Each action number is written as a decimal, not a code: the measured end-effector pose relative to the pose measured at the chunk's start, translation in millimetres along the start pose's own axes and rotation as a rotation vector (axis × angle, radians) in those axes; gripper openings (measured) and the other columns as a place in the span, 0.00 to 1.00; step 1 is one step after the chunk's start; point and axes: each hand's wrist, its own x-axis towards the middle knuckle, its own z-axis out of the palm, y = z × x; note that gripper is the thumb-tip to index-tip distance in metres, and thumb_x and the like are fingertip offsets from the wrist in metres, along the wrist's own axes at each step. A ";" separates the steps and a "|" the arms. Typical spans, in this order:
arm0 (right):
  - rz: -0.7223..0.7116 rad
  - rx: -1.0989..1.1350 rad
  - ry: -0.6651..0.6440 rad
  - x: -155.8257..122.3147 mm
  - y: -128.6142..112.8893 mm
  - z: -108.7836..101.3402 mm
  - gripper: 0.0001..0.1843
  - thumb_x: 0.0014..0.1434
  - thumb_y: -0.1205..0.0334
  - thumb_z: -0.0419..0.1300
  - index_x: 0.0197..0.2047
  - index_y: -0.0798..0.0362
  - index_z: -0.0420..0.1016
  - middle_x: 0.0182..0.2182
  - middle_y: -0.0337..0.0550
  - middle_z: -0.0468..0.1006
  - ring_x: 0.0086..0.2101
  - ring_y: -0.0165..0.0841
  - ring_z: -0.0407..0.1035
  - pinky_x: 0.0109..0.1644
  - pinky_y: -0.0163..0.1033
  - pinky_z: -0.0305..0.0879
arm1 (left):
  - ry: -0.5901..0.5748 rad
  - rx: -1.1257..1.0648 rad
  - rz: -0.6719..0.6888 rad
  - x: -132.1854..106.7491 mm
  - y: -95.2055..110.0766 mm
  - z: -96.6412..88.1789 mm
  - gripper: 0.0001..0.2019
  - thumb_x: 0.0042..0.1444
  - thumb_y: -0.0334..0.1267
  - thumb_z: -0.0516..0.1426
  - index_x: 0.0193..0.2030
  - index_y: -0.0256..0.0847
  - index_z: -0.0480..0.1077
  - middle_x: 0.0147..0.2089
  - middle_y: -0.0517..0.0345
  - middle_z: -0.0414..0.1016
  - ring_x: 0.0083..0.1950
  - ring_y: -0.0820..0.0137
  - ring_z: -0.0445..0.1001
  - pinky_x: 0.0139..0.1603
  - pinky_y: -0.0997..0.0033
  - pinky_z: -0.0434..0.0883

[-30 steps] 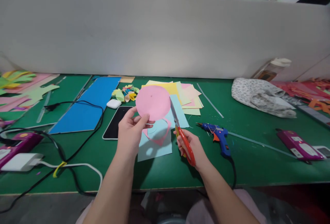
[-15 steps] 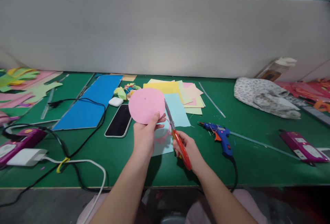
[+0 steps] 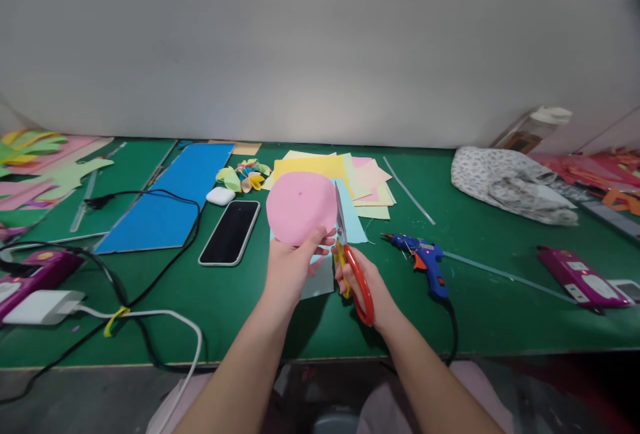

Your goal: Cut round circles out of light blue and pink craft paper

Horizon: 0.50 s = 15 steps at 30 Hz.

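My left hand (image 3: 293,267) pinches the lower edge of a pink paper circle (image 3: 300,207) and holds it up over the green table (image 3: 225,301). My right hand (image 3: 367,284) grips red-handled scissors (image 3: 353,261), whose blades point up along the circle's right edge. A light blue sheet (image 3: 350,221) lies flat under both hands. The two hands are close together, almost touching.
A black phone (image 3: 230,232) and a white earbud case (image 3: 221,196) lie left of the hands, next to a blue sheet (image 3: 170,197). Stacked coloured papers (image 3: 360,181) sit behind. A blue glue gun (image 3: 423,261) lies to the right. Cables (image 3: 150,314) run across the left side.
My left hand has carried the pink circle to the right, up to the scissors. The trailing pink strip seen below the circle earlier no longer shows.
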 end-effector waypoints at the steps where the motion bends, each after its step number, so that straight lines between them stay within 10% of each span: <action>1: 0.004 0.010 -0.002 0.2 0.3 -0.2 0.30 0.46 0.36 0.62 0.41 0.53 0.67 0.24 0.34 0.66 0.21 0.25 0.57 0.25 0.34 0.55 | 0.000 0.003 -0.002 -0.1 0.5 -0.3 0.14 0.43 0.42 0.65 0.31 0.30 0.76 0.27 0.49 0.79 0.27 0.69 0.76 0.25 0.75 0.71; 15: 0.111 0.086 0.035 2.0 2.8 -2.2 0.30 0.41 0.41 0.68 0.40 0.54 0.68 0.20 0.29 0.64 0.17 0.21 0.54 0.21 0.30 0.51 | 0.027 0.007 0.112 14.0 -5.2 -18.2 0.15 0.44 0.42 0.65 0.33 0.31 0.76 0.27 0.50 0.79 0.30 0.66 0.78 0.28 0.74 0.73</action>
